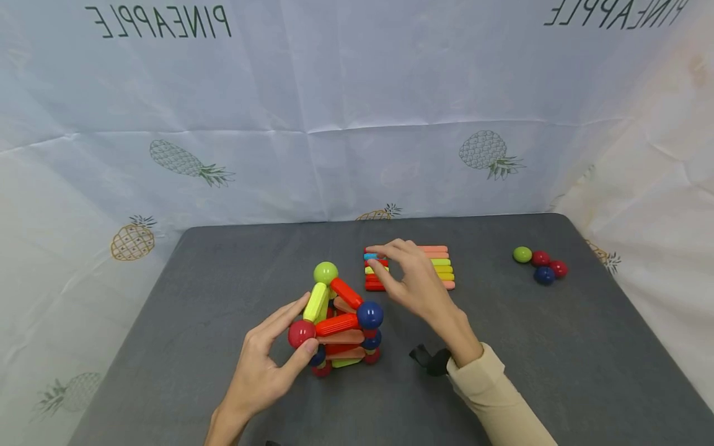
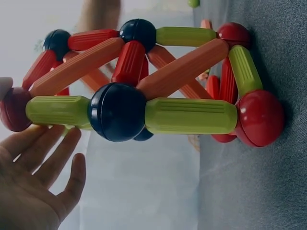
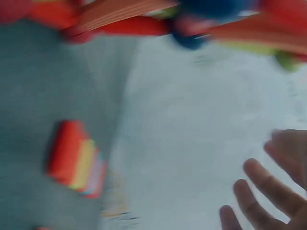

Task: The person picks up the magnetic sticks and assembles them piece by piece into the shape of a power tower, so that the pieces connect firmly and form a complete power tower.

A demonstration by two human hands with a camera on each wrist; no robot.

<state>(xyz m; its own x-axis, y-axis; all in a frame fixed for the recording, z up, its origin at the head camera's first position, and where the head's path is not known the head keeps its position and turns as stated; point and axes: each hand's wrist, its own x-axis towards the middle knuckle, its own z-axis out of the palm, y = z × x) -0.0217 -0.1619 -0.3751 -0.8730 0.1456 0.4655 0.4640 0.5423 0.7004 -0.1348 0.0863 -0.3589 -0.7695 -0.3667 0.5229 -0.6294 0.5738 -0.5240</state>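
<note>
A tower of magnetic building rods and balls (image 1: pixel 340 324) stands on the dark table, its red, yellow-green and salmon rods joined by balls. My left hand (image 1: pixel 262 359) holds its upper left corner, thumb against the red ball (image 1: pixel 302 333) and long fingers along the yellow-green rod (image 1: pixel 316 302). Those fingers (image 2: pixel 48 165) lie behind the top rods in the left wrist view. On top, a green ball (image 1: pixel 326 272) forms a peak with sloping rods. Right of the tower, my right hand (image 1: pixel 418 282) is raised with spread fingers and holds nothing; it overlaps the row of spare rods (image 1: pixel 442 269).
Several loose balls (image 1: pixel 544 275), green, red and dark blue, lie together at the table's right. A black strap (image 1: pixel 432 360) hangs by the right wrist. Behind the grey table (image 1: pixel 223 272) hangs a pineapple-print cloth (image 1: pixel 334 124).
</note>
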